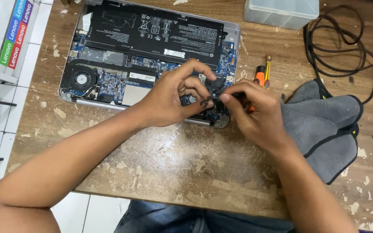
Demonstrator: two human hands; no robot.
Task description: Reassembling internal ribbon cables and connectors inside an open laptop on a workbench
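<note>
We find the opened laptop (150, 56) lying base-up at upper centre of the table (173, 159), long axis running left to right. Both hands, left (173, 97) and right (253, 110), pinch a small dark part (214, 92) over its lower right corner.
</note>
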